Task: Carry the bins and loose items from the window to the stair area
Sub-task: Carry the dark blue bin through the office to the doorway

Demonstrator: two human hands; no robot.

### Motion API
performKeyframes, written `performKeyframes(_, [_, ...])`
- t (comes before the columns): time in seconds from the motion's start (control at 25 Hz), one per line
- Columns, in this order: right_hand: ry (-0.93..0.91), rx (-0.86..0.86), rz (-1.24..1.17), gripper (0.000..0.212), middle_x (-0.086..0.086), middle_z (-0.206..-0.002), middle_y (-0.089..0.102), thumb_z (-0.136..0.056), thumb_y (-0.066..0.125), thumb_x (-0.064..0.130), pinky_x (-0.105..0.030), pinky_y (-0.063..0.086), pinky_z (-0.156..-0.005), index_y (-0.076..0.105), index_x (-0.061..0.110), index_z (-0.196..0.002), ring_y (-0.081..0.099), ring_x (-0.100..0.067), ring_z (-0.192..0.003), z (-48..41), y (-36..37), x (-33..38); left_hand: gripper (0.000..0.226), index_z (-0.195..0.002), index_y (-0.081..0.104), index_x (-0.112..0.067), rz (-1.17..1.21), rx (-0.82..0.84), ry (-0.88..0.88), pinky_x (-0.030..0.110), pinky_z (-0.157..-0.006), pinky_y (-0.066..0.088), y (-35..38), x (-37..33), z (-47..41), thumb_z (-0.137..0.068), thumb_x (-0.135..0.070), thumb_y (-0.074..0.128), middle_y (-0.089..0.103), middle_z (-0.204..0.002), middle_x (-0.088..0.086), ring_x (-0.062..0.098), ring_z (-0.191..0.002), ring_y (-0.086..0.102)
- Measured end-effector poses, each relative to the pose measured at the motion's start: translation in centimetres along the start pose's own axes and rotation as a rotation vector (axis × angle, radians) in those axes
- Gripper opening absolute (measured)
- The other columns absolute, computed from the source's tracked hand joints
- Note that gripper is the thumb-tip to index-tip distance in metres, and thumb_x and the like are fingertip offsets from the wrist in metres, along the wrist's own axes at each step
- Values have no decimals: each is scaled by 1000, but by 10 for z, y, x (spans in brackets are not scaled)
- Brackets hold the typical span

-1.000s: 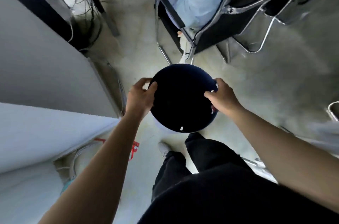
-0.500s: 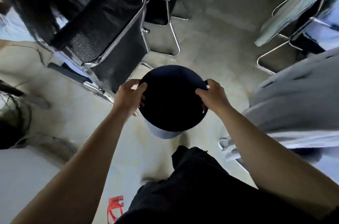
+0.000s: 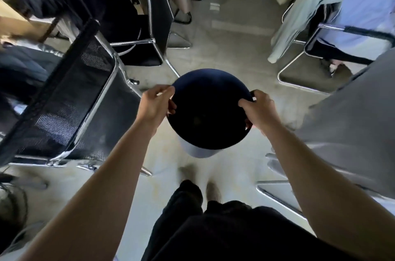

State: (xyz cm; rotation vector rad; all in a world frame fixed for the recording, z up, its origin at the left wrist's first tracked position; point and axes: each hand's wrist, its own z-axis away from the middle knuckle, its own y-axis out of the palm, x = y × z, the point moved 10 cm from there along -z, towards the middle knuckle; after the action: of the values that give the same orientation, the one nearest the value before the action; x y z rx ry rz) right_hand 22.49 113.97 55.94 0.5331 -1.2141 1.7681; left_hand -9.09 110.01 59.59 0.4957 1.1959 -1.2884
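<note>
Two bare hands are seen holding a round dark bin (image 3: pixel 206 109) out in front of the body, above a pale concrete floor (image 3: pixel 230 47) that is stained and scuffed. The left hand (image 3: pixel 155 105) is clamped on the bin's left rim, with the thumb laid over the top edge and the fingers tucked under. The right hand (image 3: pixel 257 109) is closed on the right rim in the same way. The bin's mouth is turned toward the camera, its inside is too dark to be read, and a strip of its paler outer wall is shown below the rim.

A narrow aisle is formed by furniture on both sides. A black mesh chair (image 3: pixel 70 102) with a chrome frame is placed at the left, with a second dark chair (image 3: pixel 158 15) behind it. Another chrome-framed chair (image 3: pixel 320 51), draped with a pale garment (image 3: pixel 299 15), is found at the right, and a grey surface (image 3: pixel 352 115) is seen just beside the right forearm. Black trousers (image 3: pixel 213 228) and blurred shoes are visible at the bottom.

Compared with half a second earlier, the grip on both rims is unchanged, the mesh chair has been brought nearer at the left, and the red item once seen on the floor is gone from view.
</note>
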Motion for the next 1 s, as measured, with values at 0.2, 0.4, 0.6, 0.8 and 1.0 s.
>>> performKeyframes(0.2, [19,-32,5,24,-6,-85,72,-73,58,35,-46,63,-69,65,25,-94,72,-32,-73,-72,-20,32,15,-95,74,-14,22,18,-4,22,-51,47,34,-37,-80,-97,-23,63,66,-67,6,14,-53,55])
performKeyframes(0.4, [47,-64,-22,19,-8,-67,68,-79,59,23,-26,47,-41,66,15,-95,68,-27,-45,-174,-29,83,12,-85,72,-15,51,-15,-25,22,-46,45,69,-73,-202,-96,-17,66,58,-66,3,15,-49,51])
performKeyframes(0.6, [118,-142,-67,24,-9,-63,62,-85,59,30,-31,51,-43,63,6,-86,62,-23,-38,-268,-50,143,20,-88,69,-11,-49,22,-30,28,-52,43,102,-128,-313,-93,-30,69,59,-60,1,13,-35,49])
performKeyframes(0.8, [151,-204,-138,57,-17,-77,73,-65,56,63,-57,61,-76,68,10,-79,72,-40,-77,-351,-77,193,38,-79,73,-7,-55,63,-49,37,-63,51,131,-199,-393,-90,-43,67,61,-62,6,25,-52,57])
performKeyframes(1.0, [176,-238,-206,49,-5,-57,61,-85,59,56,-43,53,-60,61,13,-60,61,-29,-52,-421,-100,227,45,-78,71,-6,-59,85,-39,31,-54,47,166,-253,-458,-96,-46,61,59,-63,5,20,-45,52])
